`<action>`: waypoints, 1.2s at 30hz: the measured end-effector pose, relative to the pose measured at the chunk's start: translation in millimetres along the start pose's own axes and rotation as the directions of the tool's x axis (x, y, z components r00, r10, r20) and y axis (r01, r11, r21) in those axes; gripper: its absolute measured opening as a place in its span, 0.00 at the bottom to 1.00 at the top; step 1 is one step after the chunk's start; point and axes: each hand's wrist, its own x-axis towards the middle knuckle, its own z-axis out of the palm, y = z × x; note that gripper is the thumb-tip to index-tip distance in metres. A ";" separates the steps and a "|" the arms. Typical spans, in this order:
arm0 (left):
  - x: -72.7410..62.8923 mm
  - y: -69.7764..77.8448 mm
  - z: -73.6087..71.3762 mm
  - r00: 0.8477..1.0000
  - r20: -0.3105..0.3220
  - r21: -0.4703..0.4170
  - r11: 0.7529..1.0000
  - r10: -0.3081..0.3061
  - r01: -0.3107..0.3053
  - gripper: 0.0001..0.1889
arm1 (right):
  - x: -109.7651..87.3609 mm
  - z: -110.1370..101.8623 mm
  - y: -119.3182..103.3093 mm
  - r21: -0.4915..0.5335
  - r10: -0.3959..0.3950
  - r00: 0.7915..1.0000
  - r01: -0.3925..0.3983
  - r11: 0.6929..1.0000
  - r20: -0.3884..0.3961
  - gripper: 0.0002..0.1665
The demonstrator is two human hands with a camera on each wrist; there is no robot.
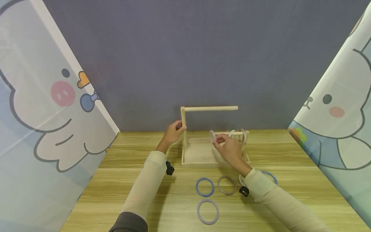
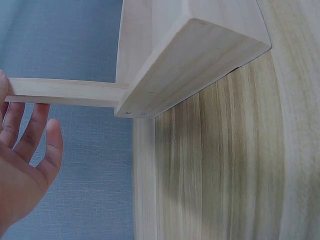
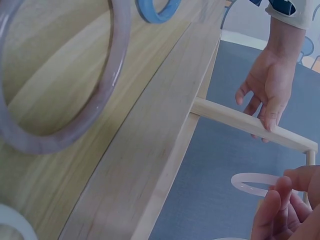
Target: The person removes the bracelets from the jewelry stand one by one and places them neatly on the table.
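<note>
A light wooden bangle stand (image 1: pixel 203 165) has a tray base, a high bar and a lower bar. My left hand (image 1: pixel 173 132) grips its left upright post (image 1: pixel 183 115), thumb on one side and fingers on the other, as the left wrist view also shows. My right hand (image 1: pixel 230 149) pinches a pale pinkish bangle (image 3: pixel 250 176) by the lower bar's left end. Whether this bangle is around the bar, I cannot tell. Farther right on that bar hang a white bangle (image 1: pixel 231 132), partly behind the hand, and a brownish bangle (image 1: pixel 244 137).
On the wooden table in front lie a blue bangle (image 1: pixel 204 195), a mauve-brown bangle (image 1: pixel 227 194) and a lilac bangle (image 1: pixel 208 223). A white bangle (image 1: pixel 240 180) and another blue bangle (image 1: pixel 272 176) are partly under the right forearm. A grey wall panel (image 1: pixel 185 64) stands behind.
</note>
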 end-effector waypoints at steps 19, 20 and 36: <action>-2.7 1.4 0.6 1.000 0.001 0.006 1.000 -0.001 0.001 0.24 | -22.9 4.3 10.4 0.088 -0.220 0.976 0.219 0.972 -0.003 0.09; -2.9 1.5 0.7 1.000 0.002 0.007 1.000 -0.001 0.001 0.24 | -24.6 4.4 11.4 0.086 -0.234 0.972 0.233 0.969 -0.002 0.09; -3.2 2.0 2.4 1.000 -0.013 -0.003 1.000 -0.005 0.005 0.23 | -59.9 -6.0 12.8 0.086 -0.303 0.946 0.295 0.952 0.113 0.08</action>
